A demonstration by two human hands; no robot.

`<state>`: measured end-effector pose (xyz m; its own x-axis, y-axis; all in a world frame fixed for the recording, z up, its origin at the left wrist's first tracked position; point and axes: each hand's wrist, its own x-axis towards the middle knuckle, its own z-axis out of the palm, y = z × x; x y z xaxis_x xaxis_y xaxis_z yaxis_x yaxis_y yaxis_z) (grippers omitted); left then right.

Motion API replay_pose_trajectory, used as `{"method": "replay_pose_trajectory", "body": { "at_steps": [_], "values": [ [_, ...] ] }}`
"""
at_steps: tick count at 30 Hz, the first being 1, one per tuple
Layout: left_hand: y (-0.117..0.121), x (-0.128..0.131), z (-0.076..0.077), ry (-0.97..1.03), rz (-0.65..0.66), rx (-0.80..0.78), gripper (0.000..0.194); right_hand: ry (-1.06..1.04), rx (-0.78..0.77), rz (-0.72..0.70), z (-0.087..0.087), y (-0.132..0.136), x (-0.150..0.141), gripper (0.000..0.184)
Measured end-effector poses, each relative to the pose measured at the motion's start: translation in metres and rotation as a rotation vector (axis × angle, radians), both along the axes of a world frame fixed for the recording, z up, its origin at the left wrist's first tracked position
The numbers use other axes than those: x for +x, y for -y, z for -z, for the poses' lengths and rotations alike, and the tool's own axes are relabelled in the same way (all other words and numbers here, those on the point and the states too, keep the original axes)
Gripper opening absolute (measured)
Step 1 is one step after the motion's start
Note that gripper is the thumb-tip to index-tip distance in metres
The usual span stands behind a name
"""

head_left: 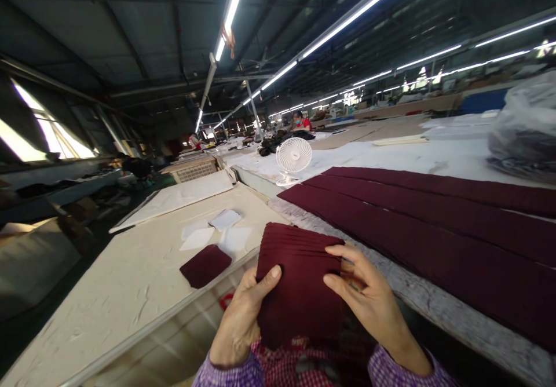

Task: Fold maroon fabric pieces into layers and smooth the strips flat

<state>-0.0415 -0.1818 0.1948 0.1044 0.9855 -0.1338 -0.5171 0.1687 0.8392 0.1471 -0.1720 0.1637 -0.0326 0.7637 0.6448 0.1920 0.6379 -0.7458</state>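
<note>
A stack of maroon fabric pieces (299, 294) is held up in front of me, its top edges fanned into several layers. My left hand (249, 309) grips the stack's left side, thumb on the front face and fingers hidden behind. At the right edge, my right hand (365, 288) has its thumb and index finger on the upper layers, with the other fingers curled behind. On the cream board to the left lies a smaller maroon fabric piece pile (206, 266), beside several white cut pieces (226, 219).
Long maroon fabric strips (425, 219) cover the table at right. A white fan (294, 156) stands behind the stack. A clear plastic bag (525, 126) sits at far right. The cream board (108, 294) extends left. A person in red (303, 121) is farther back.
</note>
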Motion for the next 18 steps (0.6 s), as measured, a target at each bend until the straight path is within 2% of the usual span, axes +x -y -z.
{"method": "replay_pose_trajectory", "body": {
  "at_steps": [4,8,13,18],
  "values": [
    [0.0030,0.0009,-0.0012,-0.008,-0.005,0.032,0.027,0.085,0.093,0.059,0.0025,0.0014,0.0009,0.032],
    [0.0056,0.0002,-0.0013,-0.033,0.017,0.047,0.024,0.151,0.160,0.059,0.0018,0.0040,0.0019,0.030],
    [0.0096,-0.0032,-0.0012,-0.041,0.047,0.048,0.022,0.089,0.057,0.047,0.0018,0.0055,0.0013,0.026],
    [0.0094,-0.0001,-0.0052,0.011,-0.047,0.053,0.021,-0.010,-0.075,-0.069,0.0033,0.0041,-0.0027,0.017]
  ]
}}
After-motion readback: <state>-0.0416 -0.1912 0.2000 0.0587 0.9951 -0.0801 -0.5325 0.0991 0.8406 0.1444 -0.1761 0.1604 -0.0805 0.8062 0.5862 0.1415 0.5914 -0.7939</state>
